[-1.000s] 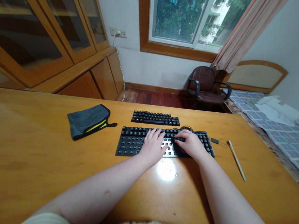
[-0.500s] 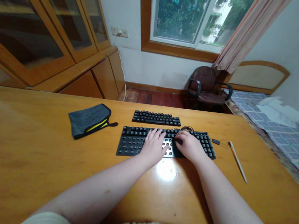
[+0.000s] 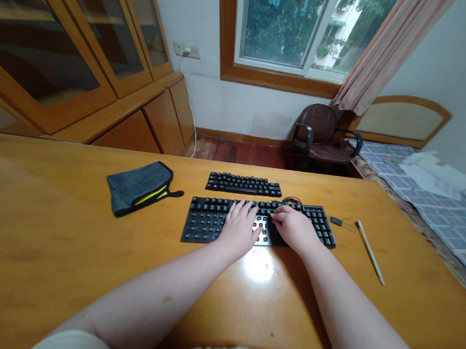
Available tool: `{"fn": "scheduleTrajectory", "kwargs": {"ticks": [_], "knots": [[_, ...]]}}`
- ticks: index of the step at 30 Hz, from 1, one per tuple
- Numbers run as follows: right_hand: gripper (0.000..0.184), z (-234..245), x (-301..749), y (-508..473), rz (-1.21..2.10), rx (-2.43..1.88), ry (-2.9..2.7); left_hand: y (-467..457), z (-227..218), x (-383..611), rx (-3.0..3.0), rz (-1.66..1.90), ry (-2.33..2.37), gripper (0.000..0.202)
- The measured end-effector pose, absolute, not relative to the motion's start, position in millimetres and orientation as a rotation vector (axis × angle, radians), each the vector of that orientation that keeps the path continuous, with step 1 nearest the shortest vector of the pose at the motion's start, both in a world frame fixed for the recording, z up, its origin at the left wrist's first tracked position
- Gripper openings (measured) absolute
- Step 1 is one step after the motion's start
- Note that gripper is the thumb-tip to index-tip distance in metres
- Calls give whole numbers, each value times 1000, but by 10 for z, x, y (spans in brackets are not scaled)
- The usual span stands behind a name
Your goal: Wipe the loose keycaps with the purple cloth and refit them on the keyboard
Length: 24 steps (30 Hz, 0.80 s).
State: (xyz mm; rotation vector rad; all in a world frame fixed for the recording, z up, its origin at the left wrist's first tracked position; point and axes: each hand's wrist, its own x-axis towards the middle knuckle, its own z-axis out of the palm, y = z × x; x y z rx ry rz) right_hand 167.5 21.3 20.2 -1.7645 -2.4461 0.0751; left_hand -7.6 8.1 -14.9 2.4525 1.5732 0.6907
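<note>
A black keyboard lies on the wooden desk, with a bare light patch in its middle where keys are off. My left hand rests flat on the keyboard's centre, fingers spread. My right hand sits just right of it on the keys, fingers curled and pinched together at a key; what they hold is hidden. A shorter black block of keys lies just behind the keyboard.
A grey pouch with a yellow stripe lies to the left. A small black piece and a thin pale stick lie to the right. Beyond the desk are a brown chair, wooden cabinets and a bed.
My right hand has shifted slightly left on the keyboard, and the purple thing seen under its fingers a second ago no longer shows. My left hand has stayed in place.
</note>
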Motion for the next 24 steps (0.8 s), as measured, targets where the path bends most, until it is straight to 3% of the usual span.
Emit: {"fn": "scheduleTrajectory", "kwargs": {"ticks": [7, 14, 18, 21, 24], "knots": [[29, 253, 1566, 133, -29, -1868, -2474, 83, -148, -77, 2431, 697, 1559, 52], [26, 302, 1551, 61, 169, -1870, -2410, 76, -140, -79, 2416, 702, 1548, 51], [20, 386, 1613, 140, 447, -1639, -1997, 74, -110, -76, 2370, 741, 1529, 50], [25, 464, 1570, 189, 845, -1438, -1465, 63, -67, -77, 2286, 824, 1371, 51], [27, 490, 1466, 255, 1200, -1205, -1087, 37, -35, -70, 2081, 871, 970, 69]]}}
